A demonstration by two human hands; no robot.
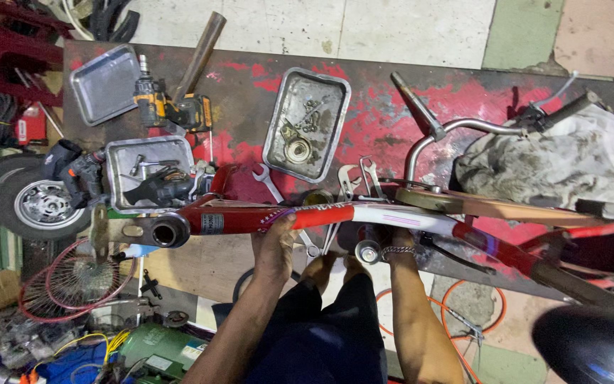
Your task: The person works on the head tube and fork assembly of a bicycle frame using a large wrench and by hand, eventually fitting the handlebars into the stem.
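A glossy red and white bicycle frame (335,215) lies lengthwise along the near edge of the worktop (392,114), a dark metal plate with worn red paint. The tube carries a small grey rectangular label near its left end, beside the open round shell. The left hand (276,245) reaches up from below, its grip wrapped over the red stretch of the tube, fingers curled around it. The right hand (391,245), with a metal chain bracelet at the wrist, goes up under the white stretch; its grip is hidden, so I cannot tell how it stands. Open-end wrenches (271,183) lie just behind the frame. Farther back sit a dented steel tray of bolts and washers (305,124), a yellow and black cordless drill (168,107) and a crumpled grey rag (556,163).
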